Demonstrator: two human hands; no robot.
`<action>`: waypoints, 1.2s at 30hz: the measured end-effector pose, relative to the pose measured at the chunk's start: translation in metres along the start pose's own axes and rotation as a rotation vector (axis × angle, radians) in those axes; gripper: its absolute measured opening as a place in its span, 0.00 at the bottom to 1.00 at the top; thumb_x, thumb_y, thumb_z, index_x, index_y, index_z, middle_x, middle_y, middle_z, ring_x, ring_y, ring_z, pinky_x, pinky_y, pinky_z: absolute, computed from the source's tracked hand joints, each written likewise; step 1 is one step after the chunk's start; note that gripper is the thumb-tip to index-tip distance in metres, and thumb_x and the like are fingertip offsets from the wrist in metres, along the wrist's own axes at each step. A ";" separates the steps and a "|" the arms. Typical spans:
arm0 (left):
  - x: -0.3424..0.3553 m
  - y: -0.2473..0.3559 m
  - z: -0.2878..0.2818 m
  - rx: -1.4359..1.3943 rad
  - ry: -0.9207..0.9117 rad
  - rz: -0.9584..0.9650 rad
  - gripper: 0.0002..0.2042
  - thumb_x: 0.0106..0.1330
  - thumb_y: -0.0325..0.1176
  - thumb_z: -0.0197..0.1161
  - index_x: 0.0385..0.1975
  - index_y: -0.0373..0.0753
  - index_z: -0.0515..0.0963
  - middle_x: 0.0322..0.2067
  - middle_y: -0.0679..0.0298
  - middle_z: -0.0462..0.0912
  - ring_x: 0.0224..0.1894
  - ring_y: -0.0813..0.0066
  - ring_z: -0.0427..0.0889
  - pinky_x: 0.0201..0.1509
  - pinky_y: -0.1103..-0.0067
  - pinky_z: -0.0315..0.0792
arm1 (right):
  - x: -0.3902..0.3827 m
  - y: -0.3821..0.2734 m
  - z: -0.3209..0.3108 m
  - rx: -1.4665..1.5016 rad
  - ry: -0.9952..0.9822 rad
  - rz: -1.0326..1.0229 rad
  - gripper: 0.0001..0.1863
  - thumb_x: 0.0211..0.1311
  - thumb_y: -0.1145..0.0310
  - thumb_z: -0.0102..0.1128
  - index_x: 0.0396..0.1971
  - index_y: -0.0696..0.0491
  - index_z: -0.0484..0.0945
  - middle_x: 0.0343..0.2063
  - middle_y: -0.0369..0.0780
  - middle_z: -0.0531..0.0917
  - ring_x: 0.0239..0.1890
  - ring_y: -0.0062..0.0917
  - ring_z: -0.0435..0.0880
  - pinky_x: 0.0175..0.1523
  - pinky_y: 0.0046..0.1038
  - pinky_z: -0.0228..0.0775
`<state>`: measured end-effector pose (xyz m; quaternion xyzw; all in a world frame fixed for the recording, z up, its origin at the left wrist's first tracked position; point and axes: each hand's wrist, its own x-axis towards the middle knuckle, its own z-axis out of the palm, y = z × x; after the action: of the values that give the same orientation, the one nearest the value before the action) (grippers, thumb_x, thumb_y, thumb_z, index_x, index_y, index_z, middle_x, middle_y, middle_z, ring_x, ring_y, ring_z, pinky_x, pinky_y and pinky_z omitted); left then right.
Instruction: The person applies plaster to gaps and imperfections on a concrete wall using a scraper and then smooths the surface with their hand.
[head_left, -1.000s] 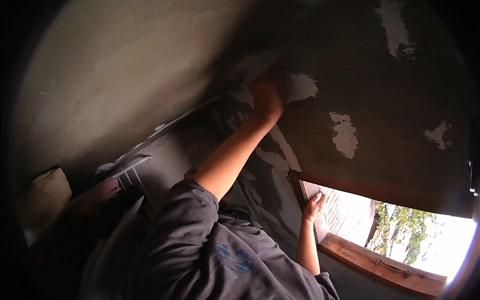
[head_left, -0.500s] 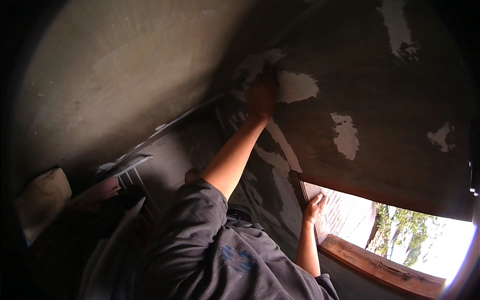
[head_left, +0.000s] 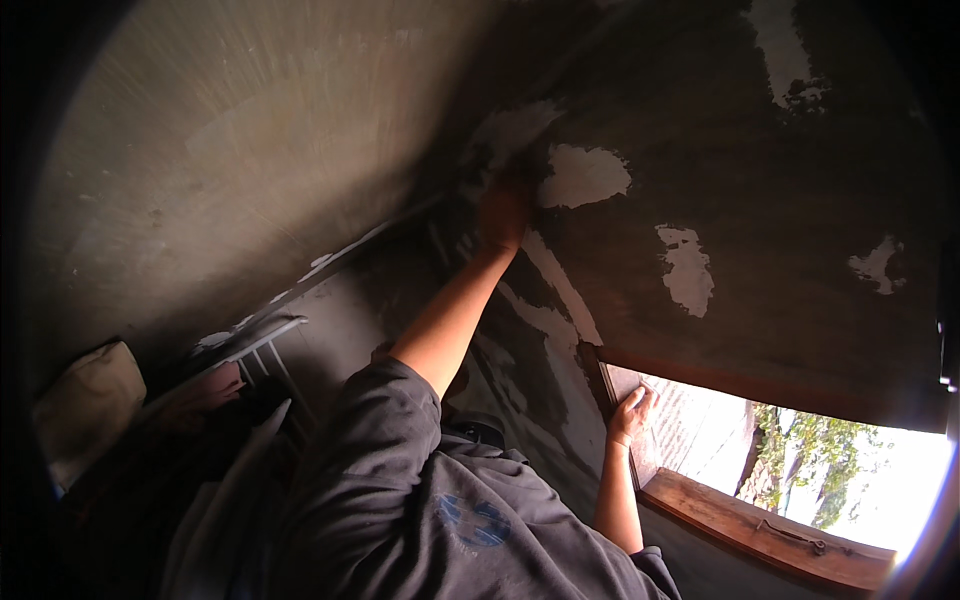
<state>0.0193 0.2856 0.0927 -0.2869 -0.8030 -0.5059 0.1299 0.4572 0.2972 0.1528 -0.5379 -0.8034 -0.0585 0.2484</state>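
Against the dark wall [head_left: 790,230], my left hand [head_left: 504,213] is raised beside a pale patch of filler [head_left: 588,176]. It is dim and blurred; its rounded shape looks closed, and whatever it may hold is lost in shadow. A fainter smear of filler [head_left: 515,130] lies just above it. At the lower right, my right hand [head_left: 628,415] is closed round the side of the window frame [head_left: 610,392], its thumb side up. Other pale patches [head_left: 686,270] are spread over the wall to the right of my left hand.
Below the window opening runs a wooden sill [head_left: 770,530] with a metal hook [head_left: 795,538] on it; a tree [head_left: 810,470] shows outside. A light railing [head_left: 270,350] and a beige cushion-like thing [head_left: 90,395] are at the lower left. A sloping pale surface [head_left: 250,130] fills the upper left.
My left hand has moved left and slightly down along the wall, baring more of the pale patch. My right hand stays at the window frame.
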 end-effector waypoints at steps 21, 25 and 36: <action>-0.011 -0.037 0.020 -0.030 -0.081 -0.078 0.09 0.68 0.34 0.53 0.38 0.39 0.80 0.37 0.50 0.83 0.41 0.50 0.83 0.43 0.61 0.77 | 0.004 -0.008 -0.006 0.061 -0.035 -0.005 0.12 0.72 0.67 0.45 0.42 0.58 0.77 0.42 0.50 0.78 0.48 0.45 0.76 0.56 0.41 0.66; -0.006 -0.006 -0.001 -0.007 -0.237 -0.188 0.11 0.69 0.35 0.52 0.42 0.39 0.80 0.41 0.51 0.84 0.44 0.51 0.83 0.47 0.62 0.77 | 0.001 -0.017 -0.010 0.046 -0.032 0.044 0.12 0.72 0.68 0.44 0.42 0.58 0.77 0.42 0.49 0.78 0.48 0.44 0.76 0.55 0.41 0.66; -0.023 -0.061 -0.027 -0.245 -0.079 -0.021 0.17 0.68 0.31 0.57 0.55 0.34 0.76 0.47 0.43 0.81 0.49 0.45 0.80 0.53 0.63 0.75 | 0.005 -0.027 -0.015 0.068 -0.037 0.066 0.11 0.69 0.70 0.46 0.42 0.54 0.77 0.41 0.48 0.79 0.47 0.45 0.77 0.54 0.42 0.69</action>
<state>-0.0007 0.2348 0.0484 -0.3119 -0.7426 -0.5900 0.0570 0.4365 0.2850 0.1728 -0.5561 -0.7914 -0.0129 0.2535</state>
